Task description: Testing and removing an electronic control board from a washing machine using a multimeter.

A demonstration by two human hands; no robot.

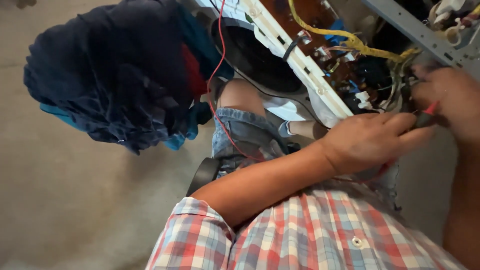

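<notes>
Here the left hand (pixel 372 140) aims a red probe (pixel 428 111) up-right.

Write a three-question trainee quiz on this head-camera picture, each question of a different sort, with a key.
1. True or false: the left hand rests on the dark blue bundle of cloth.
2. Multiple choice: what colour is the thick wire bundle running across the open circuit board? A. yellow B. white C. purple
3. Short answer: what does the thin red lead end in between the left hand and the right hand?

Key
1. False: it is at the board's wiring, apart from the cloth.
2. A.
3. A red-tipped test probe, pinched by the fingers.
</notes>
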